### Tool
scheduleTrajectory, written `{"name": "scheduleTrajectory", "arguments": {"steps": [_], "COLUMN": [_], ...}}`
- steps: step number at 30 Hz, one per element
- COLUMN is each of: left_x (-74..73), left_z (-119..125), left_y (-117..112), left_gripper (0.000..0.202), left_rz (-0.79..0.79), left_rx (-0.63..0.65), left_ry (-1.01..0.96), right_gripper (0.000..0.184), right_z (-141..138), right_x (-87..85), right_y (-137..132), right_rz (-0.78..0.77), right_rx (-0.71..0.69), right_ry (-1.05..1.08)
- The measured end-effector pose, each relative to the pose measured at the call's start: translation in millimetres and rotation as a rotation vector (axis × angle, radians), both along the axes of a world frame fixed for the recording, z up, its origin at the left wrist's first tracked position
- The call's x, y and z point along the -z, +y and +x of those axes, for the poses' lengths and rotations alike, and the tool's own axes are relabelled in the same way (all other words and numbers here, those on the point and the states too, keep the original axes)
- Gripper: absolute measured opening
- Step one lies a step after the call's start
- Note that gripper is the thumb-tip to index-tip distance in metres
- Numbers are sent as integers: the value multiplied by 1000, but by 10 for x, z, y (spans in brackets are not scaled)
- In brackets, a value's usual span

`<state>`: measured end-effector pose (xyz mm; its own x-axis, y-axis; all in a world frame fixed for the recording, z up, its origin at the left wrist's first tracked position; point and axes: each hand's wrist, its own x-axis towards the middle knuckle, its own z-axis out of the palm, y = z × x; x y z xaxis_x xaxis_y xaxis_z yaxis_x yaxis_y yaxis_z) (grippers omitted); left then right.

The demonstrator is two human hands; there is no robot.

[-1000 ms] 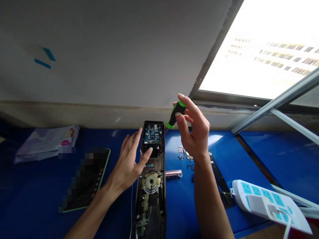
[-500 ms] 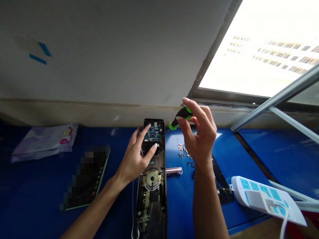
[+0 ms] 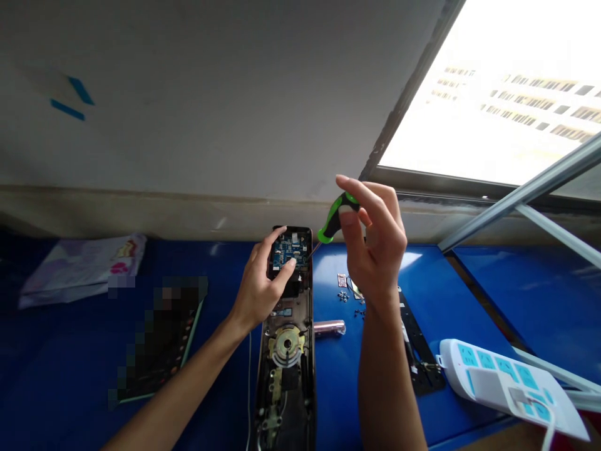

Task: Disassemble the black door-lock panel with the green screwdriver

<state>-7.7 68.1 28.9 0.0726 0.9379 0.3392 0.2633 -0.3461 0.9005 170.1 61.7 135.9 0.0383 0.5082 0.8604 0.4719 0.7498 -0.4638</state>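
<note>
A long opened door-lock body (image 3: 287, 357) lies lengthwise on the blue table, with a blue circuit board (image 3: 290, 247) at its far end and a brass round part (image 3: 286, 344) in the middle. My left hand (image 3: 263, 282) grips the far end of the lock, thumb lying on the board's near edge. My right hand (image 3: 373, 247) holds a green and black screwdriver (image 3: 335, 218) by the handle, and its thin shaft points down to the board's right edge.
Several small screws (image 3: 350, 300) and a pink metal cylinder (image 3: 328, 327) lie right of the lock. A black strip (image 3: 413, 351) and a white power strip (image 3: 507, 385) sit further right. A dark tablet (image 3: 159, 338) and a paper bag (image 3: 79, 266) are on the left.
My left hand moved forward from hovering open beside the lock to gripping its far end. My right hand with the screwdriver shifted slightly, keeping the tip at the board.
</note>
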Motion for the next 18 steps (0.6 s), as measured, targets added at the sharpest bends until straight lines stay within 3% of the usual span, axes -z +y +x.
{"name": "scheduleTrajectory", "arguments": {"steps": [5,13,18], "left_x": [-3,-32,-40], "left_z": [-9,-7,-10], "left_y": [-2,-21,-23], "left_gripper": [57,54,54], "left_rz": [11,12,14], "left_rx": [1,-6,-6], "left_ry": [22,41,48], "right_gripper": [43,25,41], "right_z": [-59,-129,-87], "right_x": [23,-1,-5], "right_y": [12,14,-8], "right_rz": [-58,-10,-71], "right_rx": [-165,12,-187], "right_ry": [-37,67,1]}}
